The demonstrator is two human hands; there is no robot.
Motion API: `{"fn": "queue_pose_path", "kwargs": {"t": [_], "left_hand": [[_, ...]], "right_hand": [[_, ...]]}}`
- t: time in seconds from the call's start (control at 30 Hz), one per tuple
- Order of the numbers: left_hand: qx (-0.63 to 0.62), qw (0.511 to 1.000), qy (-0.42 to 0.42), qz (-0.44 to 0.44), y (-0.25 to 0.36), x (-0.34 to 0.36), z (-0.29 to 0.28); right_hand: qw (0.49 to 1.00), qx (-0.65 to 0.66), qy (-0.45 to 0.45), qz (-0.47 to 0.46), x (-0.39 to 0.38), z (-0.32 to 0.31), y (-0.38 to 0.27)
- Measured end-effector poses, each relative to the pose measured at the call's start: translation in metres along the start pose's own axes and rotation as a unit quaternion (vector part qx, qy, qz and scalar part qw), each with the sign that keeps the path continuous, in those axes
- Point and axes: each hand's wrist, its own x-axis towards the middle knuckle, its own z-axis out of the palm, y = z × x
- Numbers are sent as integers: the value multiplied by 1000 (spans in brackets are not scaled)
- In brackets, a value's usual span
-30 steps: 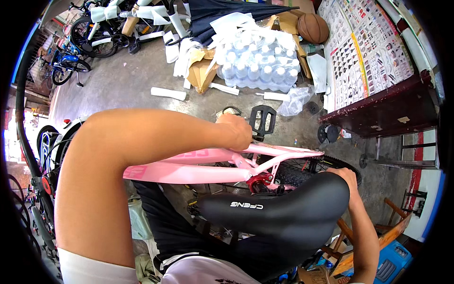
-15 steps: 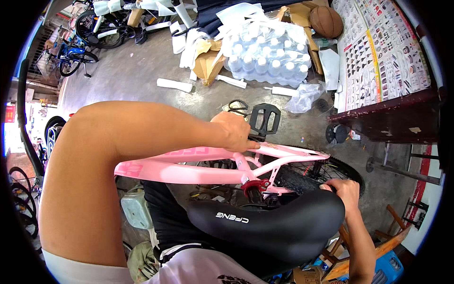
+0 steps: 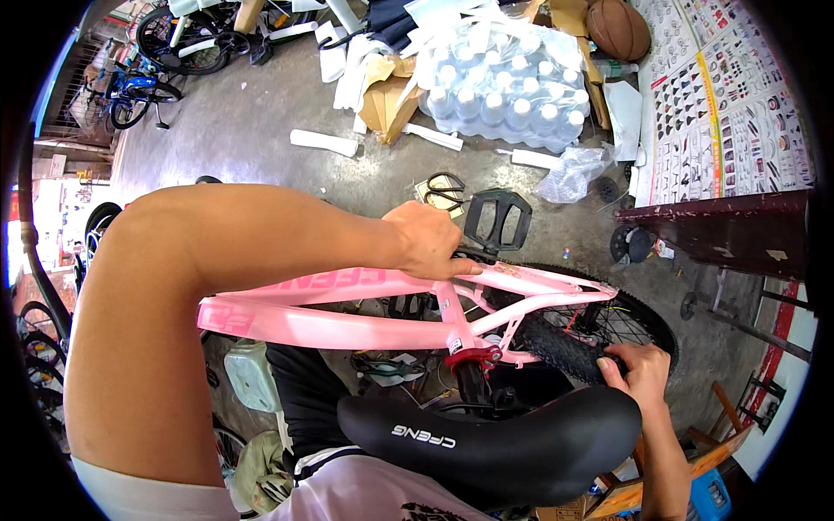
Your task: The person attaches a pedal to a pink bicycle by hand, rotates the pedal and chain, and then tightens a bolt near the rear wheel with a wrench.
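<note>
A pink bicycle frame (image 3: pixel 382 332) lies sideways across my lap. My left hand (image 3: pixel 439 243) rests on its tube beside the black pedal (image 3: pixel 497 221), fingers curled round the tube with the index stretched along it. My right hand (image 3: pixel 632 369) grips the knobby black tyre (image 3: pixel 556 341) at the right of the frame. A black saddle (image 3: pixel 486 434) is below, near my right forearm, above my clothing. A red seat clamp (image 3: pixel 469 356) joins the dark seatpost to the frame. Some of my left fingertips are hidden behind the hand.
Wrapped water bottles (image 3: pixel 504 95), cardboard (image 3: pixel 387 104) and a basketball (image 3: pixel 618 28) lie ahead. A parts poster (image 3: pixel 721 122) stands over a maroon ledge (image 3: pixel 712 226) at right. Bicycles (image 3: pixel 139 91) stand at upper left; a wooden stool (image 3: pixel 725 404) is at lower right.
The saddle has shifted down toward me, uncovering more of the wheel. My right hand has moved lower, now plainly on the tyre. The background appears slightly higher and further right.
</note>
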Motion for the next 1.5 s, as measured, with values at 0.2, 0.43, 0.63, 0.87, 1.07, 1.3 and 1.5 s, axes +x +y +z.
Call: {"fn": "queue_pose_path", "kwargs": {"t": [0.2, 0.43, 0.63, 0.87, 1.07, 1.3, 1.5], "left_hand": [[-27, 999, 2, 45, -9, 10, 11], [-12, 973, 157, 168, -47, 39, 49], [-15, 976, 161, 143, -41, 36, 48], [19, 997, 62, 30, 9, 40, 27], [-30, 999, 12, 2, 31, 35, 9], [-150, 972, 179, -26, 13, 57, 43], [-200, 930, 238, -195, 15, 64, 43]], "right_hand": [[1000, 0, -22, 14, -3, -1, 1], [1000, -12, -18, 2, 4, -4, 6], [999, -50, 10, 7, 3, -5, -5], [997, -64, 11, 45, -6, 5, 2], [985, -17, -90, 144, 5, -11, -7], [986, 117, 22, 117, 136, 51, 7], [828, 462, -97, 304, 211, 112, -27]]}}
